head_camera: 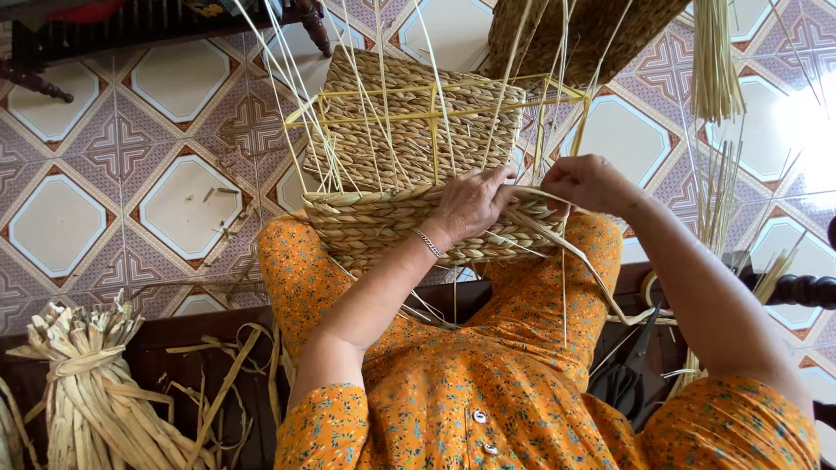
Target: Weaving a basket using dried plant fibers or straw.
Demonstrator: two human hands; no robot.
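A half-woven straw basket (409,148) rests on my lap, built around a yellow wire frame (435,113) with thin upright stalks sticking out. My left hand (470,204), with a bracelet at the wrist, presses on the near woven wall and pinches a flat straw strand (575,252). Just to its right, my right hand (588,183) grips the same strand at the rim and the strand trails down over my knee.
A tied bundle of dried straw (87,392) lies at the lower left on a dark wooden bench. Another woven basket (592,35) and a hanging straw bunch (716,61) are at the top right. Black scissors (631,365) lie by my right side. Patterned floor tiles (183,200) lie below.
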